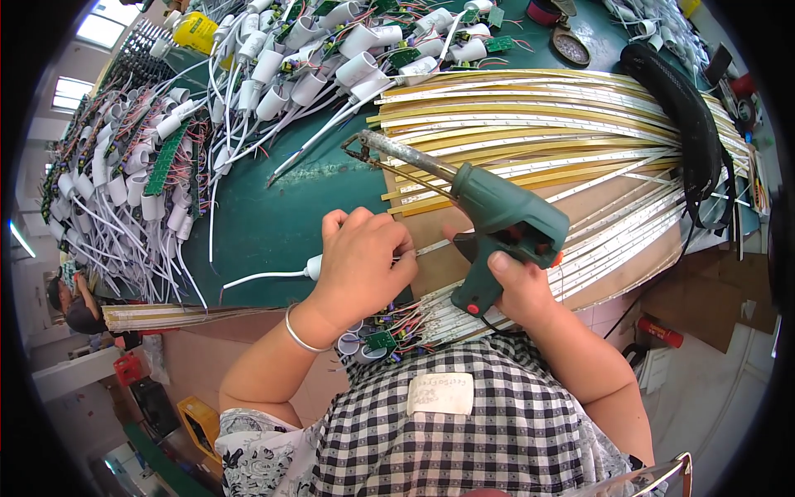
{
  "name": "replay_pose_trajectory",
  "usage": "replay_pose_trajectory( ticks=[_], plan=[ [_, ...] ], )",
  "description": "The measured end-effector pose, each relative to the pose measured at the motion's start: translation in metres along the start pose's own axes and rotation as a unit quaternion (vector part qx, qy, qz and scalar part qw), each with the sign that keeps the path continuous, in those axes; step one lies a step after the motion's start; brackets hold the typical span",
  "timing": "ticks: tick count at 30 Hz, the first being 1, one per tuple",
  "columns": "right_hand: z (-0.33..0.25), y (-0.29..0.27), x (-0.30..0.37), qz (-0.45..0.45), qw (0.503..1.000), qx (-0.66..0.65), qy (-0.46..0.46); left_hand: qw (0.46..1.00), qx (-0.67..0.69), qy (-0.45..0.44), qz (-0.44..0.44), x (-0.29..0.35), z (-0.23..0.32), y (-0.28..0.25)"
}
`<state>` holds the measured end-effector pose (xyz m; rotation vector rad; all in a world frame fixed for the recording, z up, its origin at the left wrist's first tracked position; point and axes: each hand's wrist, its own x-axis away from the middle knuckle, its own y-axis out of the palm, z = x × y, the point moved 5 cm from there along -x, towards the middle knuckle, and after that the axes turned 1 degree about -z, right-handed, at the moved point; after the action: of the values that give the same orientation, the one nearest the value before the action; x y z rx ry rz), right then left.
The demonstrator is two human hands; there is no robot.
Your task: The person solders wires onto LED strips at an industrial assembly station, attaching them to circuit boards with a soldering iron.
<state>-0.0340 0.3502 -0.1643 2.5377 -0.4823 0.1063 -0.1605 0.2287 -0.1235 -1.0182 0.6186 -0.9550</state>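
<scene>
My right hand point(526, 290) is wrapped round the grip of a dark green pistol-shaped soldering gun point(507, 203). Its metal barrel points up and left over the bench, with a bent, dark tip above my left hand. My left hand point(364, 257) is closed, fingers curled, over a white plastic tube end point(314, 267) that shows at its left side. A white cable point(263, 276) runs from this tube onto the green bench top. Past the fingers, a thin white LED strip point(432, 246) leads off to the right. The fingertips hide where strip and tube meet.
White tube ends with circuit boards and wires point(290, 74) are heaped at the back, with another pile point(132, 174) at left. LED strips point(530, 108) fan across the right. A black padded pouch point(675, 108) lies over them. More wired parts point(377, 340) sit at the near edge.
</scene>
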Motion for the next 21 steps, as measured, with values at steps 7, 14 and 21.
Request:
replay_pose_trajectory(
  ticks=[7, 14, 21],
  plan=[
    [-0.001, 0.0, -0.001, -0.003, 1.0, 0.022, 0.011, 1.0, 0.0, -0.012, -0.014, -0.001, 0.001, 0.001],
    [-0.002, 0.001, 0.0, -0.001, 1.0, 0.019, 0.004, 1.0, -0.009, -0.007, -0.012, 0.001, 0.003, 0.003],
    [-0.025, 0.0, 0.022, 0.007, 1.0, -0.019, 0.018, 1.0, 0.004, 0.003, 0.007, 0.001, 0.002, 0.007]
  ],
)
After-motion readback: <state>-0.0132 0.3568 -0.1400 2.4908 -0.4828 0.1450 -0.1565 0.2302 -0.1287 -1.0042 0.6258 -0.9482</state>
